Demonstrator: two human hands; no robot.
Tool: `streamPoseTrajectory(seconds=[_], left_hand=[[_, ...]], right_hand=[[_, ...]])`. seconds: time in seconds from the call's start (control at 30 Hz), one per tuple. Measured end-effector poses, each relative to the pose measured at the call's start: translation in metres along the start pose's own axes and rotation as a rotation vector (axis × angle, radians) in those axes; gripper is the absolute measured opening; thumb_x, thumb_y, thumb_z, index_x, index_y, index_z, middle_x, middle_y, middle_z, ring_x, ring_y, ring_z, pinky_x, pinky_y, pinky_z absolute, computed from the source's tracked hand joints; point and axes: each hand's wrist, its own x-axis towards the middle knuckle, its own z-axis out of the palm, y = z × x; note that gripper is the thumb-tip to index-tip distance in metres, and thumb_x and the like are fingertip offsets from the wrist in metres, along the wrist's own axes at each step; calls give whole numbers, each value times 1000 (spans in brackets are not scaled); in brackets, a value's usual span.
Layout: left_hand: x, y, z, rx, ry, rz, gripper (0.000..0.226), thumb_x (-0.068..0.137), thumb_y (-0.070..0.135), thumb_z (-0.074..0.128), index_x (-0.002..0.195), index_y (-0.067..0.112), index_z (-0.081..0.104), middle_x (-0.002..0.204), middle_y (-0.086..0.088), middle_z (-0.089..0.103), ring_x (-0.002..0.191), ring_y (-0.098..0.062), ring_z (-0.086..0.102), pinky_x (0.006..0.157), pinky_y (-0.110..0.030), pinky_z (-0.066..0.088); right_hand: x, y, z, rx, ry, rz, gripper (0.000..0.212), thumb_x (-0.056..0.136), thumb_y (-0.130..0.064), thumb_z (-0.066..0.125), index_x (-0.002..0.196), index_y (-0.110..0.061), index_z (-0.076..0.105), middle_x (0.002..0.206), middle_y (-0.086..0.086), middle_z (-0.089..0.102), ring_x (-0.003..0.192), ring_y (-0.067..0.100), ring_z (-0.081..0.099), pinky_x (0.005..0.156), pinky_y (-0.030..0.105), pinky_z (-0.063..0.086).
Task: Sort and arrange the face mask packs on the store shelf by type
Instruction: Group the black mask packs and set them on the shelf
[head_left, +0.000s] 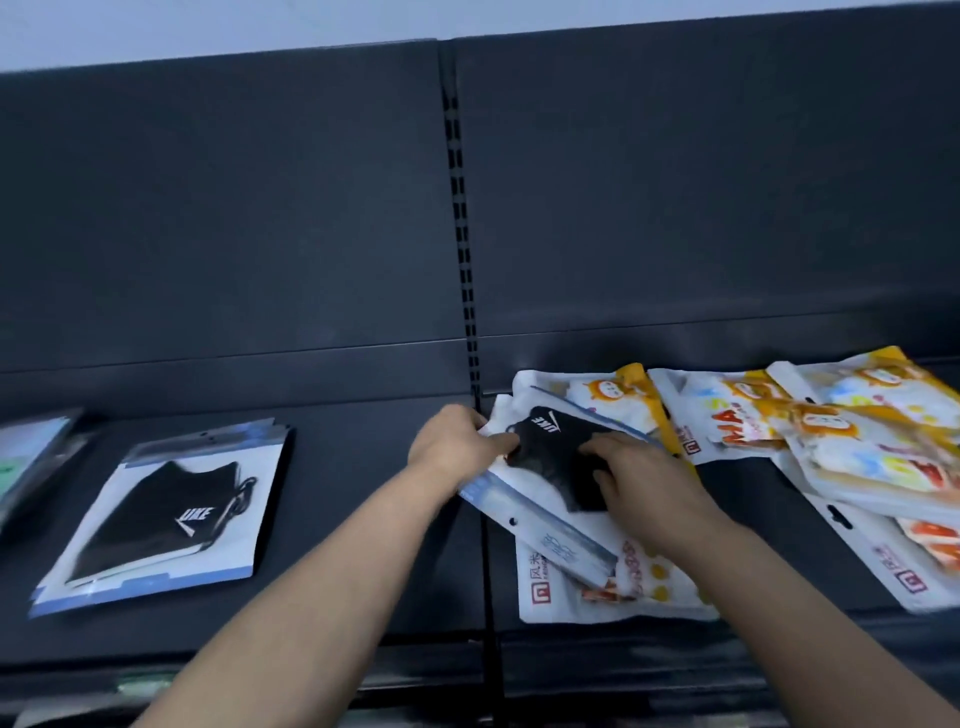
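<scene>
1. Black fabric shows through the clear front of the black mask pack (553, 462), which lies tilted in the right bay of the dark shelf (363, 519), just right of the slotted upright (464, 249).
2. Left hand (454, 441): its grip pinches the pack's left edge, with the thumb laid on the front.
3. Right hand (644, 491): its grip is bent over the pack's right side, with the fingertips on the front; the thumb is hidden.
4. White pack with red logo (587, 592): it lies flat under the held pack's near end.
5. Orange-and-yellow mask packs (852, 441): they overlap in a loose pile to the right and behind, some touching the held pack.
6. Stack of black mask packs (156, 519): it lies flat in the left bay, well apart from both hands.
7. Green-tinted pack (26, 457): it sits at the far left edge and is only partly in view.
</scene>
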Motion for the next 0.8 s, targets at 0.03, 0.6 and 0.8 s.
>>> streamPoseTrajectory(seconds=[0.03,0.6,0.8], left_hand=[[-2,-3,-3,-158,-24,-36,27,78,41,73,78,14,66,72,0,65,65,-18,60,62,-27,45],[-53,-195,-158,-203,635,-374,27,89,22,59,114,11,60,102,-7,66,96,-30,61,77,-33,44],[-51,-224,-162,274,582,-375,37,87,15,55,122,6,49,121,-19,56,112,-40,49,83,-43,43]], right_hand=[[2,-1,-1,9,9,-15,40,95,-17,43,133,-28,50,138,-8,51,121,15,51,87,29,47],[37,-123,42,6,-86,-331,37,95,-25,46,132,-28,50,135,-8,51,120,16,51,96,31,43],[37,-152,61,-31,-97,-304,33,94,-26,46,127,-29,53,131,-7,55,117,17,53,93,33,45]])
